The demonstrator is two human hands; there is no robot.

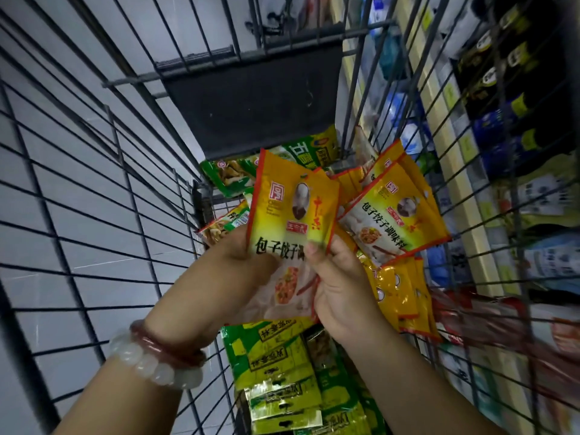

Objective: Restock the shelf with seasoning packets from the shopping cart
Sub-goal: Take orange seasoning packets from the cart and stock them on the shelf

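Note:
Over the wire shopping cart (103,196) both my hands hold a yellow seasoning packet (292,202) with a red edge and black lettering. My left hand (238,268) grips its lower left part from behind. My right hand (339,284) pinches its lower right edge, thumb on the front. More yellow packets (395,215) lie fanned in the cart to the right. Green packets (282,365) are stacked below my hands, and other green packets (232,174) lie at the far end.
A dark fold-down seat flap (260,111) closes the cart's far end. Beyond the right cart wall stands a shelf (514,120) with dark bottles and packaged goods. Grey floor tiles (62,89) show through the left wires. My left wrist wears two bead bracelets (157,359).

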